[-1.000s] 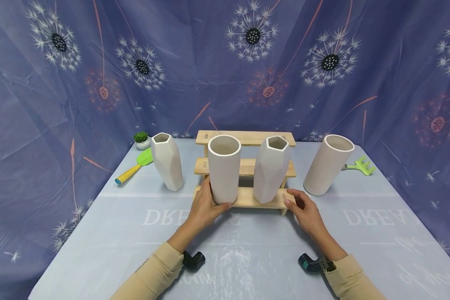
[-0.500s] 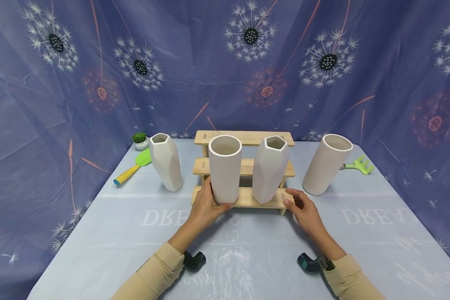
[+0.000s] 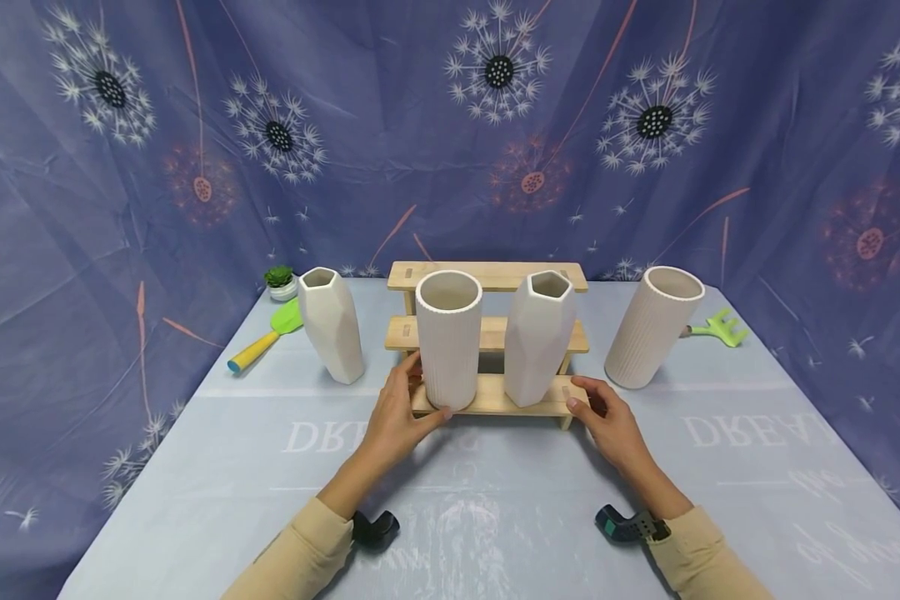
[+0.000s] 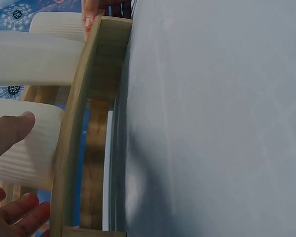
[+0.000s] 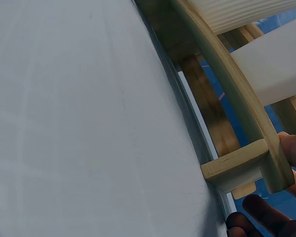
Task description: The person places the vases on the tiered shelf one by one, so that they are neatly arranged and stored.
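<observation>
The left hand [image 3: 394, 414] has its fingers [image 3: 412, 368] loosely spread beside the base of the ribbed white vase [image 3: 448, 337], which stands on the lowest step of the wooden stepped shelf [image 3: 495, 398]. The right hand [image 3: 607, 421] pinches that step's right end with thumb and fingers, just beside the faceted white vase [image 3: 538, 337].

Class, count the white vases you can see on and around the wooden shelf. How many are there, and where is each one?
4. Ribbed vase and faceted vase stand on the shelf's lowest step; another faceted vase stands on the table left of it, another ribbed vase to its right. None seems hidden.
</observation>
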A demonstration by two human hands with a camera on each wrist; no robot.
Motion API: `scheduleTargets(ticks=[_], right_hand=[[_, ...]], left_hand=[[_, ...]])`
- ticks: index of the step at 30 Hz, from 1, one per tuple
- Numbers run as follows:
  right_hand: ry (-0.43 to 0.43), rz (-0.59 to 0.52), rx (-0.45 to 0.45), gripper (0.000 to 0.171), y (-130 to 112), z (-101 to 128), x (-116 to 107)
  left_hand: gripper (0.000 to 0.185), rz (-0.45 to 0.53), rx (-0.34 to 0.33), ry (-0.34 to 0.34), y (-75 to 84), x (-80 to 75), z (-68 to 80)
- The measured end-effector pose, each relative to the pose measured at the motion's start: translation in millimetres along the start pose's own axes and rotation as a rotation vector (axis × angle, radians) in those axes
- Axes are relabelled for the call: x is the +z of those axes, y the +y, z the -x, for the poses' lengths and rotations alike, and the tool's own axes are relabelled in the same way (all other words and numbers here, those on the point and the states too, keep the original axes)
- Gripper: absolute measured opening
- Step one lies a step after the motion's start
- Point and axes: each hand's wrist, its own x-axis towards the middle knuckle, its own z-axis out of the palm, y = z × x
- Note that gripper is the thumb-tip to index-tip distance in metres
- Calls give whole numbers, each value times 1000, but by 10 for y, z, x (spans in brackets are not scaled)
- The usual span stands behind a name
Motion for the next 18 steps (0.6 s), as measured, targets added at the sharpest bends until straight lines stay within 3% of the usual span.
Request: scheduleTargets(ticks=[9,18], right_hand=[[7,7,-10,49,-1,0,8],[18,14,-10,49,-9,-1,12]], left_hand=[[81,32,-26,48,-39,-134,92],[71,44,24,150,-96,-266,126]])
